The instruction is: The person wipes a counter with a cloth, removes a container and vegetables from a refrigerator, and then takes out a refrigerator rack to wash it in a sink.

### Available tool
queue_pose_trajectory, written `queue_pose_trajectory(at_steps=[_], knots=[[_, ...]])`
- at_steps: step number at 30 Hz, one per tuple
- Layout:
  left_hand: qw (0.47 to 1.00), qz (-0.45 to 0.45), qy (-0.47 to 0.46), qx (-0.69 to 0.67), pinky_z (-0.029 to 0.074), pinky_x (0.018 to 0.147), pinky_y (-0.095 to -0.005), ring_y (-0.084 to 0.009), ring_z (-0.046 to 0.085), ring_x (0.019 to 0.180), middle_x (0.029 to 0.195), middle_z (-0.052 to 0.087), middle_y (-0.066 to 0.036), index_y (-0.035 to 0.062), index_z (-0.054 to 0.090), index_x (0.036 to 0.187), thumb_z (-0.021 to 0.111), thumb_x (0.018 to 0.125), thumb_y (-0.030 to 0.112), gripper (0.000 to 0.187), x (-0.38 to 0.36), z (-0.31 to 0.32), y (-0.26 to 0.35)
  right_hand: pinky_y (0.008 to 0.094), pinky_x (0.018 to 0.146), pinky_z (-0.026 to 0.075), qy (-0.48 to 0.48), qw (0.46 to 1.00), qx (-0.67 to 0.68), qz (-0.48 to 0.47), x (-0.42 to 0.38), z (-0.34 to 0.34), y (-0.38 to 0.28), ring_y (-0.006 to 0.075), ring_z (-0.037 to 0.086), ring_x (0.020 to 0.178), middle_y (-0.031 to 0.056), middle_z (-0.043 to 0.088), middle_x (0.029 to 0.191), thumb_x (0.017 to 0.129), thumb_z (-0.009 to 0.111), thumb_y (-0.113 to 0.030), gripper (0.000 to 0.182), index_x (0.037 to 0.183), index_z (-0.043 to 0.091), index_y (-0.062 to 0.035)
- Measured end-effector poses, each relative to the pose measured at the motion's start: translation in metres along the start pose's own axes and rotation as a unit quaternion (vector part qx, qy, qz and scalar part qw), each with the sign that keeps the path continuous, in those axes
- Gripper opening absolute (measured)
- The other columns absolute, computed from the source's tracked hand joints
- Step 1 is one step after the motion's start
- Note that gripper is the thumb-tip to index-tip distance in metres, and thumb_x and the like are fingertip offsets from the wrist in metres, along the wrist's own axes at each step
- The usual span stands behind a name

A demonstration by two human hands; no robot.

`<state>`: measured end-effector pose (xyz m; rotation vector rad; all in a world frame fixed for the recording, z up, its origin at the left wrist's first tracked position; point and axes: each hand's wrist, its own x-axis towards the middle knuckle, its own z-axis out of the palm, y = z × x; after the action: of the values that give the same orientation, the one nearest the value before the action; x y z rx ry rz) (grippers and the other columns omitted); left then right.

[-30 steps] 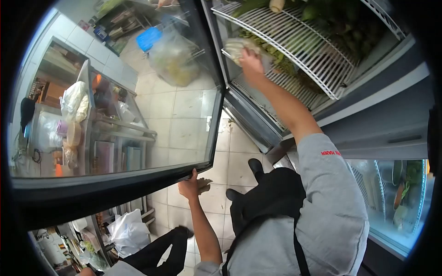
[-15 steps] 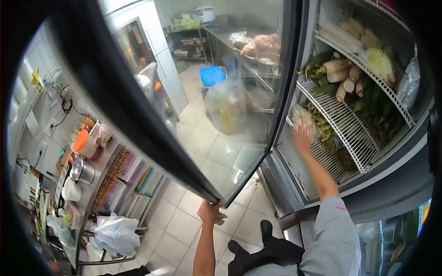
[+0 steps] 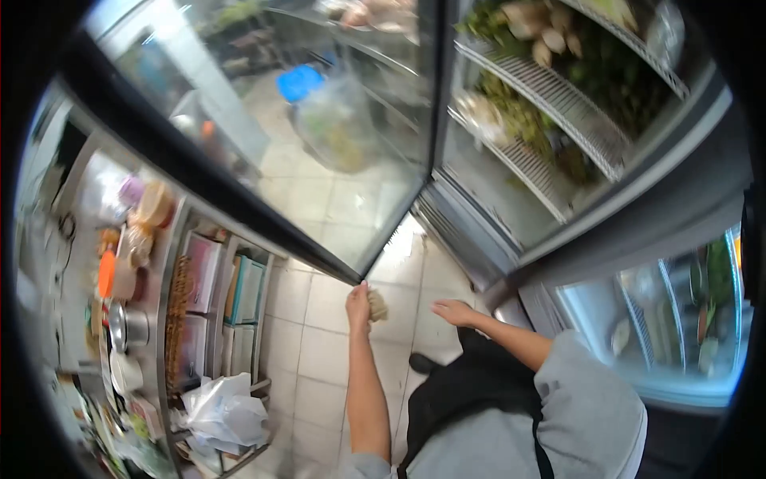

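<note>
My left hand is closed at the lower corner of the swung-out glass door, fingers at its dark frame. A crumpled beige thing shows right beside those fingers; I cannot tell what it is. In front of my apron, my right hand is held out with fingers stretched and holds nothing. Beyond it stands the open fridge, where a clear bag lies on a lower white wire shelf by green vegetables. Pale white radishes sit on the shelf above.
On the left, a steel counter carries a metal pot and an orange-lidded tub. White plastic bags hang at its near end. Through the glass, a blue lid and a filled clear bag show. Another lit cooler stands right.
My right hand has left the bag on the fridge shelf and come back toward my body. My left hand stays at the door corner. The view has shifted downward and blurred.
</note>
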<state>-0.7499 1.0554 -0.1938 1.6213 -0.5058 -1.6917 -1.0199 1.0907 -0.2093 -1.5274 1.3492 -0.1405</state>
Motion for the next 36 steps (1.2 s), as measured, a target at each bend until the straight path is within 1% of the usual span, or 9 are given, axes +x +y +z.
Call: queue_pose_trajectory(at_steps=[6,7,9,11,14,20,30,32,36], knots=[[0.979,0.148,-0.1,0.102,0.036,0.091,-0.0302,-0.0223,0.049,0.103,0.111,0.051,-0.017,-0.0017,0.034,0.127,0.043,0.09,0.031,0.05,-0.044,0.121,-0.124,0.0341,0.075,0.045,0.0,0.668,0.708,0.229,0.036,0.083,0.018,0.0186,0.056,0.09,0.0083,0.058,0.097,0.083,0.049,-0.042,0.044,0.104,0.055,-0.0032],[0.957,0.201,-0.115,0.177,0.032,0.095,-0.0307,-0.0219,0.044,0.109,0.119,0.046,-0.017,-0.0009,0.031,0.129,0.045,0.089,0.031,0.053,-0.035,0.125,-0.144,0.0314,0.069,0.046,0.131,0.688,0.678,0.224,0.036,0.067,0.022,0.0167,0.056,0.081,0.0072,0.058,0.091,0.082,0.052,-0.032,0.035,0.101,0.056,-0.0025],[0.927,-0.084,-0.18,0.317,0.029,0.097,-0.0311,-0.0208,0.041,0.113,0.129,0.038,-0.017,0.0008,0.023,0.134,0.049,0.088,0.025,0.058,-0.057,0.124,-0.032,0.0274,0.061,0.047,0.285,0.681,0.648,0.189,0.051,0.043,0.054,0.0149,0.057,0.07,0.006,0.059,0.083,0.078,0.055,-0.014,0.023,0.096,0.056,-0.001],[0.947,0.121,-0.04,0.295,0.04,0.08,-0.0279,-0.0165,0.051,0.084,0.101,0.053,-0.011,-0.0007,0.028,0.132,0.051,0.086,0.024,0.057,-0.009,0.078,-0.045,0.0265,0.061,0.047,0.361,0.69,0.61,0.149,0.068,0.005,0.091,0.0149,0.057,0.069,0.0063,0.059,0.082,0.075,0.054,-0.005,0.02,0.094,0.056,0.0],[0.957,0.188,0.084,0.204,0.041,0.085,-0.0275,-0.0213,0.041,0.114,0.126,0.042,-0.017,0.0007,0.032,0.129,0.052,0.085,0.011,0.05,0.064,0.01,-0.012,0.0281,0.065,0.046,0.538,0.73,0.405,0.115,0.101,-0.073,0.145,0.0168,0.057,0.075,0.0079,0.06,0.085,0.074,0.053,-0.005,0.021,0.094,0.056,0.0017],[0.918,0.285,0.216,0.175,0.039,0.09,-0.0272,-0.017,0.054,0.099,0.105,0.057,-0.012,-0.0039,0.051,0.109,0.046,0.089,0.013,0.026,0.123,-0.027,0.044,0.029,0.07,0.044,0.703,0.7,0.113,0.055,0.168,-0.22,0.242,0.0163,0.054,0.077,0.0098,0.059,0.088,0.073,0.056,-0.008,0.026,0.097,0.055,0.0025],[0.899,0.275,0.299,0.165,0.041,0.089,-0.03,-0.0204,0.057,0.093,0.099,0.059,-0.015,-0.0081,0.055,0.101,0.043,0.091,0.017,0.03,0.159,-0.051,0.072,0.0241,0.073,0.041,0.678,0.709,0.168,0.092,0.181,-0.257,0.206,0.0147,0.053,0.082,0.009,0.059,0.095,0.079,0.057,-0.015,0.03,0.103,0.055,0.0019],[0.885,0.296,0.31,0.182,0.041,0.089,-0.0297,-0.0199,0.056,0.095,0.101,0.058,-0.014,-0.007,0.053,0.103,0.043,0.09,0.017,0.029,0.17,-0.049,0.076,0.0282,0.076,0.042,0.518,0.854,0.044,-0.001,0.179,-0.28,0.24,0.0221,0.056,0.085,0.0128,0.06,0.097,0.081,0.054,-0.026,0.036,0.107,0.055,-0.0003],[0.877,0.307,0.326,0.172,0.04,0.089,-0.0296,-0.0183,0.052,0.101,0.107,0.055,-0.012,-0.003,0.047,0.11,0.046,0.089,0.015,0.028,0.201,-0.019,0.056,0.0382,0.079,0.042,0.466,0.827,-0.204,0.239,0.206,-0.24,0.246,0.0367,0.055,0.086,0.0208,0.059,0.095,0.083,0.05,-0.036,0.044,0.109,0.053,-0.0007]])
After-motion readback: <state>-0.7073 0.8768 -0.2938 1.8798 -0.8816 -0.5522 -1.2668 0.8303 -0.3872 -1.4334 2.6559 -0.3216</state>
